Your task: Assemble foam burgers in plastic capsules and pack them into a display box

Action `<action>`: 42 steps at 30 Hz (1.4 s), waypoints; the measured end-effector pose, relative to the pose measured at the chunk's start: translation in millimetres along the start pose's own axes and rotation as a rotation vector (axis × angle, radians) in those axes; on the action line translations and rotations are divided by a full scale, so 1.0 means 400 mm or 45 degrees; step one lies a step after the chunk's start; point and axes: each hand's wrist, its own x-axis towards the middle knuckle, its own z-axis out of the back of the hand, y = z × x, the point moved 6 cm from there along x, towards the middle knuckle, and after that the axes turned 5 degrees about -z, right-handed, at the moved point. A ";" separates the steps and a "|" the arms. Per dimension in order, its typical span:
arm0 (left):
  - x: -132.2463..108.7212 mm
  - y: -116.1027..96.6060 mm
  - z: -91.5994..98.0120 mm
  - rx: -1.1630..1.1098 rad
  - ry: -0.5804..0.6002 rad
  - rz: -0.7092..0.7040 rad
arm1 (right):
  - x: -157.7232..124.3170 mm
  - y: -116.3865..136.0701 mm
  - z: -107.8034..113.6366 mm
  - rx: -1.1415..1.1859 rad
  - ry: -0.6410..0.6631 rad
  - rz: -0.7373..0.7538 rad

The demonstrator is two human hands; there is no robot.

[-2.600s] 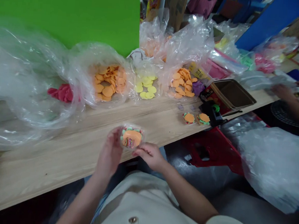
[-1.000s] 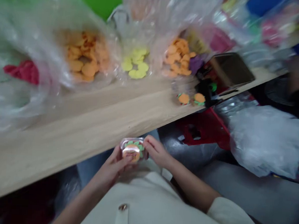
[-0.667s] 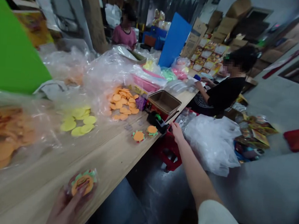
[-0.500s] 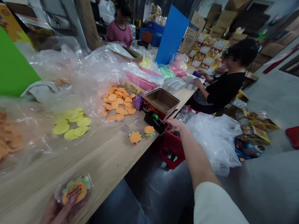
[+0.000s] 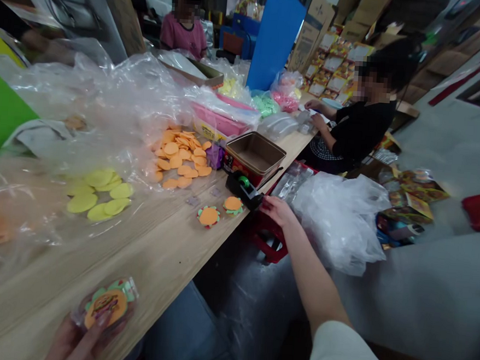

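My left hand [image 5: 73, 343] sits at the bottom left, gripping a transparent packet [image 5: 106, 304] with an orange and green foam burger inside. My right hand [image 5: 276, 211] reaches over the wooden table's edge [image 5: 215, 238], open and holding nothing. Its fingertips lie just right of a black tape dispenser [image 5: 243, 188] with a green core. Two loose foam burgers [image 5: 208, 216] [image 5: 233, 205] lie on the table close by. Farther left are a pile of orange foam discs [image 5: 178, 156] and a group of yellow foam discs [image 5: 99, 198], both on transparent plastic.
A brown tray [image 5: 255, 152] stands behind the dispenser. A person in black [image 5: 362, 131] works at the table's far end, and another in pink [image 5: 182, 36] sits beyond. A red stool [image 5: 266, 237] and a white plastic bag [image 5: 339, 222] stand below the right edge.
My right hand has let go of the packet and moved out to the tape dispenser. My view has swung up and along the table. My left hand keeps the packet.
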 end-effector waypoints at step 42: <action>-0.176 -0.166 0.118 -0.937 -0.220 -0.394 | -0.672 -0.298 -0.694 -0.836 0.584 0.475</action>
